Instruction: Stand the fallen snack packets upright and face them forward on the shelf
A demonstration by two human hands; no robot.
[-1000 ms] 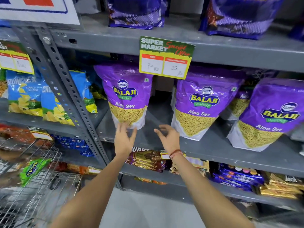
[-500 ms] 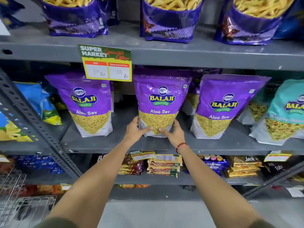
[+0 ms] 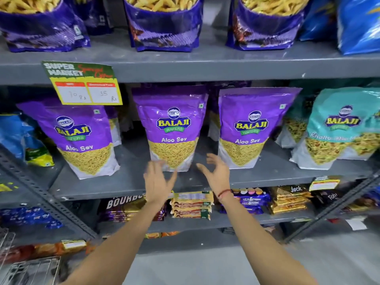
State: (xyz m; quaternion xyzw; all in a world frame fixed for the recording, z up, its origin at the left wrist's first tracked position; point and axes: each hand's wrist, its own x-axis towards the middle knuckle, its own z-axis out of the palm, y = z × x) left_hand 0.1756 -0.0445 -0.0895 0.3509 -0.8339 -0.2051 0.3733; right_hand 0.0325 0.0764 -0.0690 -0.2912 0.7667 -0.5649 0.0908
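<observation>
Three purple Aloo Sev packets stand upright, labels forward, on the grey middle shelf (image 3: 127,186): the left packet (image 3: 80,136), the middle packet (image 3: 172,128) and the right packet (image 3: 248,128). My left hand (image 3: 157,182) hovers open just in front of the middle packet's lower left corner, fingers spread. Over the shelf, between the middle and right packets, my right hand (image 3: 218,173) is open with curled fingers and holds nothing. A teal packet (image 3: 339,128) stands upright at the far right.
A price card (image 3: 86,85) hangs from the upper shelf edge. Purple packets (image 3: 164,23) line the top shelf. Biscuit packs (image 3: 191,204) fill the lower shelf. A slotted steel upright (image 3: 41,194) slants at left, with a wire trolley (image 3: 30,268) at bottom left.
Both hands have let go of the middle packet's base and pulled back slightly, fingers spread. The packet stays upright. The view has shifted a little to the right.
</observation>
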